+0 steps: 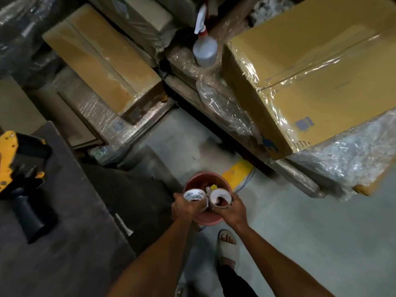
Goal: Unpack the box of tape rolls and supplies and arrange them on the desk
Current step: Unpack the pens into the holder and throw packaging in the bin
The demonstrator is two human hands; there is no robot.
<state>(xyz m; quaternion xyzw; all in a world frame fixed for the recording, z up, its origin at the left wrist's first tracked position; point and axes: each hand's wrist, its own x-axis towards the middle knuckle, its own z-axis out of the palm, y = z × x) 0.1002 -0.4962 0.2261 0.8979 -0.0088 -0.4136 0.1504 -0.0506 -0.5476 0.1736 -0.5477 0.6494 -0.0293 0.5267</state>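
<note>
two tape rolls are out: my left hand (186,207) curls its fingers round the printed roll (194,195), my right hand (232,209) grips the brown-cored roll (220,200), both just above the red bucket (206,219). i judge nothing arranged yet; the bench (64,221) lies well left of my fingers.

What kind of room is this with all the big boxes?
Probably a warehouse or storeroom. Big cardboard boxes wrapped in plastic film are stacked around a bare concrete floor, and a yellow tape dispenser lies on the dark desk.

Both hands (209,207) gripping tape cores, over red bucket (206,220) (floor-level)
</note>
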